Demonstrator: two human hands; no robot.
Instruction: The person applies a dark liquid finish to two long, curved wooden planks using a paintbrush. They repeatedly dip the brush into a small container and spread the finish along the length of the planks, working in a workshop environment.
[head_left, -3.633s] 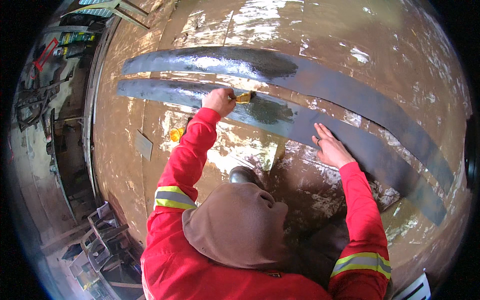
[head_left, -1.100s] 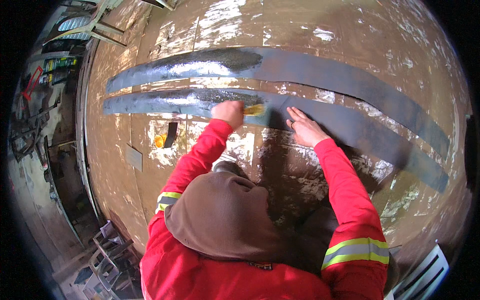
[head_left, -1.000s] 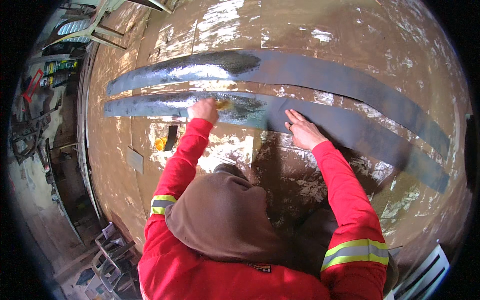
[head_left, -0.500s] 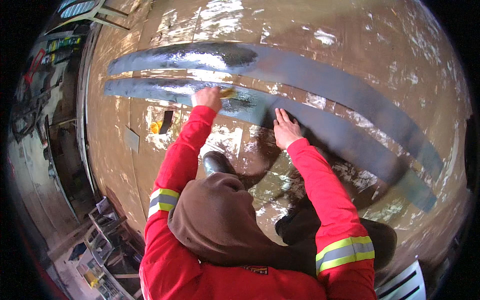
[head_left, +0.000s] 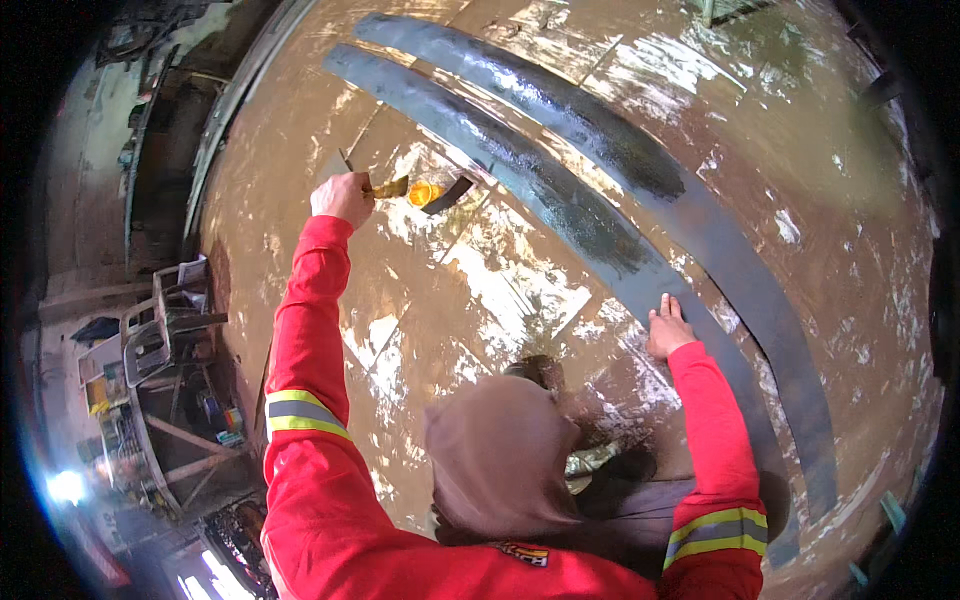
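My left hand [head_left: 343,198] is closed around a brush [head_left: 390,188] with yellowish-brown bristles. It is held out to the left, off the strips, with the bristle end beside a small yellow-orange cup [head_left: 424,193]. A short black piece [head_left: 449,196] lies against the cup. My right hand [head_left: 668,328] rests on the edge of the nearer long grey strip [head_left: 700,335], fingers stretched out, holding nothing. The farther grey strip [head_left: 775,290] lies alongside it. A dark, glossy wet coating covers part of both strips; their right lengths are matt grey.
The brown work surface [head_left: 300,280] is blotched with white patches. A small grey flat plate [head_left: 333,167] lies by my left hand, partly hidden. Further left, past the surface's edge, stand a chair [head_left: 165,330] and cluttered shelving. Another person's dark clothing is not distinguishable from my own.
My left hand has lifted the brush off the nearer strip and carried it left to the cup. My right hand has slid further right along the strip. The view has turned.
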